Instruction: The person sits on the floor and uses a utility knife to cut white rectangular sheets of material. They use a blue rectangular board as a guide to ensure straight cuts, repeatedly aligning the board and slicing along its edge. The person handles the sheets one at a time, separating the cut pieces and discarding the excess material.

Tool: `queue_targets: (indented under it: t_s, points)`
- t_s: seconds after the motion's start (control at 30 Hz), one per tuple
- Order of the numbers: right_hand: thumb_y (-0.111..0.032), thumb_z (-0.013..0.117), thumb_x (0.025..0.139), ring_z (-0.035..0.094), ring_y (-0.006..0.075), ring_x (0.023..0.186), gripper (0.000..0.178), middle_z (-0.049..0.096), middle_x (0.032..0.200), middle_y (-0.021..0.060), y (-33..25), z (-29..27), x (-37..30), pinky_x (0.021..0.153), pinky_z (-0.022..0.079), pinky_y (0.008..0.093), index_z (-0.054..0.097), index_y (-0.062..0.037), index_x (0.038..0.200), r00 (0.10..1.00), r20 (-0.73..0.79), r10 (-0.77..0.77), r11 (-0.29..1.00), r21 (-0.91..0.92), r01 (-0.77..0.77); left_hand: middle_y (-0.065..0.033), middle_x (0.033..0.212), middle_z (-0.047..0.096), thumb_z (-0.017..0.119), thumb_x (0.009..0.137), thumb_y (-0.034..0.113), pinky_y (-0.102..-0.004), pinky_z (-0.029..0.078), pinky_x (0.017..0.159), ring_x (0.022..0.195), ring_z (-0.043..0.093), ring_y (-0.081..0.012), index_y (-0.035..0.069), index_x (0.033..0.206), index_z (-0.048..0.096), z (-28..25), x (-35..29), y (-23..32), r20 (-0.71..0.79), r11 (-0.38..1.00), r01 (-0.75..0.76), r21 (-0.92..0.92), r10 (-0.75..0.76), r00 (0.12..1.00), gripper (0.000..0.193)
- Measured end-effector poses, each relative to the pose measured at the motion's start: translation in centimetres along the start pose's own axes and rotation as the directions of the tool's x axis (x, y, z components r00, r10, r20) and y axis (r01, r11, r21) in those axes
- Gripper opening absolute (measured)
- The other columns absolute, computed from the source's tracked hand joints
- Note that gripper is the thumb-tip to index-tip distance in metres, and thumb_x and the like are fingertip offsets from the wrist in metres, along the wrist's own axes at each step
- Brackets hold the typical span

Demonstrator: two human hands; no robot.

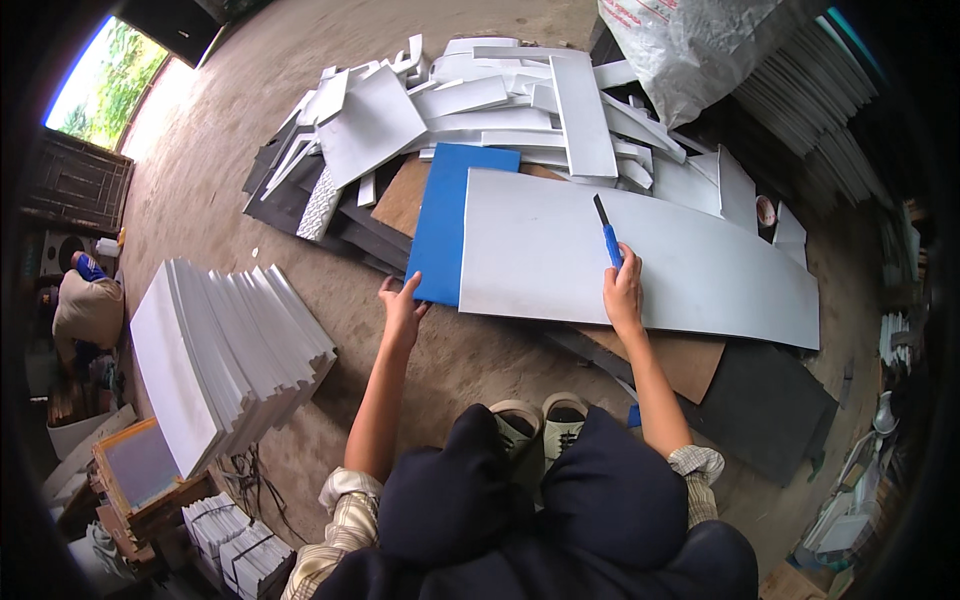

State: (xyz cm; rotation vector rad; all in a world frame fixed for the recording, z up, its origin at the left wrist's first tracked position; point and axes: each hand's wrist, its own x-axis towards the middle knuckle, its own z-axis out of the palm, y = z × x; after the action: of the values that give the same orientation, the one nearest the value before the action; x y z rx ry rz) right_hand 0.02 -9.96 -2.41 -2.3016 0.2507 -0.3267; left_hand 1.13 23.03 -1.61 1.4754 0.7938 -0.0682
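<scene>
A blue-handled utility knife (609, 240) is in my right hand (623, 295), its dark blade pointing up and away from me. That hand is over the near part of a large white foam sheet (560, 240). My left hand (401, 310) grips the near left corner of a blue sheet (440, 215), thumb at the edge and some fingers partly hidden. The white sheet overlaps the blue sheet's right side. Beneath them lie a brown board (690, 360) and black sheets (765, 400).
White offcuts (480, 95) are heaped beyond the sheets. A stack of white sheets (235, 350) stands at left, above tied bundles (240, 550). A large plastic bag (690, 50) is at far right, near a tape roll (766, 210). Another person (88, 305) bends at far left.
</scene>
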Motion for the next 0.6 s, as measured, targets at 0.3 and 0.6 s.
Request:
queue_targets:
  t_s: [0.3,0.6]
  points:
    - [-0.002,0.046,0.078,0.048,0.0371,0.091,0.042,0.043,0.101,0.0215,1.5,-4.1,0.3,0.078,0.041,0.0422,0.037,-0.0009,0.120,0.977,-0.179,-0.114,0.980,-0.182,0.081,-0.0046,0.082,0.055,0.056,0.087,0.020,-0.0241,0.043,0.064,0.071,0.052,-0.0130,0.000,0.098,0.050,-2.0,-2.4,8.8,-0.389,0.555,-0.830,0.063,0.779,0.492,0.023]
    - [-0.015,0.053,0.083,0.049,0.0301,0.094,0.038,0.044,0.109,0.0176,8.8,-11.5,0.1,0.079,0.043,0.0367,0.045,-0.0039,0.118,0.955,-0.268,-0.126,0.746,-0.660,-0.087,-0.0071,0.089,0.059,0.058,0.084,0.016,-0.0241,0.045,0.070,0.077,0.056,-0.0125,0.000,0.096,0.052,-1.6,-5.5,14.9,-0.022,0.796,-0.538,-0.278,0.555,0.832,0.021]
